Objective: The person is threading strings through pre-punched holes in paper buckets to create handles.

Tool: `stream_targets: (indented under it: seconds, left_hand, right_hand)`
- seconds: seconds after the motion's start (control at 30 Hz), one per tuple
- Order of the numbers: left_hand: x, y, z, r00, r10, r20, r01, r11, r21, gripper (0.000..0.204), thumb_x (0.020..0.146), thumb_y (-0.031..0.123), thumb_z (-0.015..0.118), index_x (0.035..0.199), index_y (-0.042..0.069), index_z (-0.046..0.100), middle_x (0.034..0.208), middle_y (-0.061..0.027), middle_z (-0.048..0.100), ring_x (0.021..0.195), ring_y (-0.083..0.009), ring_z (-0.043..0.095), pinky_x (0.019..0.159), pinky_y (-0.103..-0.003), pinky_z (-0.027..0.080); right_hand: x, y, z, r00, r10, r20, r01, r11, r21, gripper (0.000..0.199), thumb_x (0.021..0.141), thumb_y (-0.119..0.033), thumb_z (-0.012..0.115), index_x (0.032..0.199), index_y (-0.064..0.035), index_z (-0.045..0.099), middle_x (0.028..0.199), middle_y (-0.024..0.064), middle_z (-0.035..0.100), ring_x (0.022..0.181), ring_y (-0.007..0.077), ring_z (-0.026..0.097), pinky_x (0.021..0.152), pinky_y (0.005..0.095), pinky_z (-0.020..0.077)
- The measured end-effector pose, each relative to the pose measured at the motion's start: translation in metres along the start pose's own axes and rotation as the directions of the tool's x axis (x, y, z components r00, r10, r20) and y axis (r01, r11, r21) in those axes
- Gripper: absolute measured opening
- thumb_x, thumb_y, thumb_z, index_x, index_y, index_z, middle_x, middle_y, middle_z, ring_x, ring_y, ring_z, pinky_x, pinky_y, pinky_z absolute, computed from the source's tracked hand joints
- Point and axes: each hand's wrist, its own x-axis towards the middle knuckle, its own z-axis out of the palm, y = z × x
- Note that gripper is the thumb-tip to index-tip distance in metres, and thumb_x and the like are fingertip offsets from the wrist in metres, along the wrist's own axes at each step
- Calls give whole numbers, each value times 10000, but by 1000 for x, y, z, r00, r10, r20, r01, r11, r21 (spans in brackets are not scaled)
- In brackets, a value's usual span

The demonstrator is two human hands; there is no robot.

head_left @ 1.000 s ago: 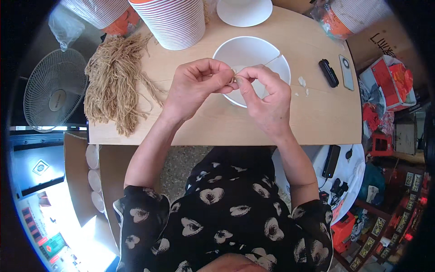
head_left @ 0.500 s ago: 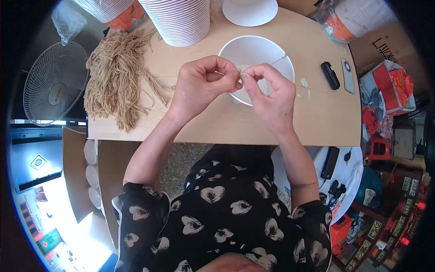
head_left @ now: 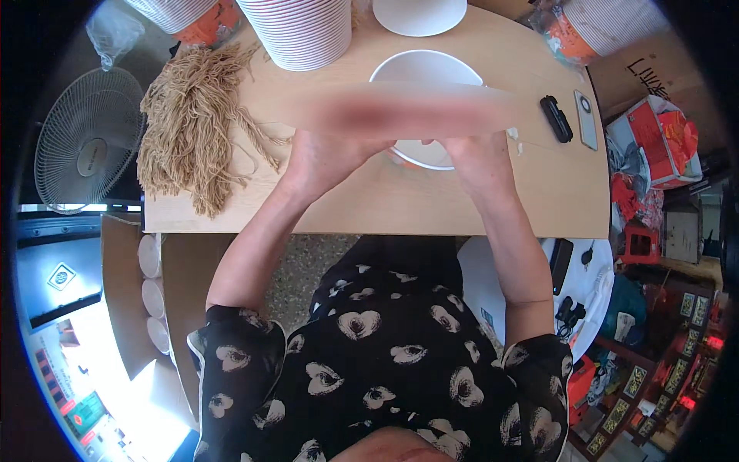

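Observation:
Over the near side of a white bowl [head_left: 425, 68], my left hand [head_left: 327, 158] and my right hand [head_left: 482, 158] are raised side by side. A blurred band covers the fingers of both, so neither their pose nor anything between them shows. The bowl's middle is hidden behind the same blur; its near rim appears between my wrists. A bundle of tan twisted yarn [head_left: 192, 123] lies left of my left hand, with a few loose strands reaching toward it. Small white scraps [head_left: 514, 137] rest on the table by my right hand.
Beyond the yarn stands a tall stack of white paper bowls [head_left: 300, 37]. Another white bowl [head_left: 419, 17] sits at the back. To the right lie a black case-like object [head_left: 556, 119] and a phone [head_left: 586, 119]. An open cardboard box [head_left: 127, 285] stands below left, near a fan [head_left: 91, 146].
Half a second ago, my fingertips met in a pinch above the bowl; now blur covers them. My right forearm has shifted slightly right, and the whole view has moved a little.

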Motion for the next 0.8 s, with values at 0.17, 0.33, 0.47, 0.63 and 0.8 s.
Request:
stream_targets:
  seconds: [0.17,0.33,0.47,0.63,0.8]
  left_hand:
    - [0,-2,-3,1000,-12,29,14,997,-78,116,895,11,712,986,-60,703,910,-97,732,872,-136,715,789,-247,594]
    - [3,-2,-11,997,-55,48,61,988,-139,151,914,41,704,1011,-75,690,926,-115,727,864,-155,717,791,-268,593]
    - [3,2,-15,979,-163,121,186,960,-209,188,936,76,688,1048,-75,674,946,-132,717,852,-175,719,790,-286,595]
    - [3,3,-17,964,-212,160,246,940,-238,189,943,95,682,1049,-60,672,942,-123,712,859,-178,719,790,-279,592]
    - [5,3,-17,956,-200,213,249,939,-237,178,942,94,676,1048,-50,673,941,-111,711,870,-171,716,797,-274,590]
  right_hand:
    - [-3,-1,2,1000,-26,4,26,999,47,187,928,-124,663,959,51,722,787,54,692,728,96,616,715,235,501]
    - [-7,-4,0,998,-55,29,53,997,61,220,962,-113,615,1022,73,717,830,75,704,779,114,619,755,247,508]
    - [-7,-2,-1,991,-132,25,131,991,23,197,954,-60,602,1063,70,701,877,85,720,792,114,640,759,249,527]
    - [0,2,0,985,-170,-26,169,984,-60,182,934,-23,619,1081,58,688,902,89,727,815,114,675,773,251,550]
    - [2,4,4,992,-121,25,122,992,-31,158,917,-39,662,1054,34,696,921,60,716,839,89,663,762,230,534]
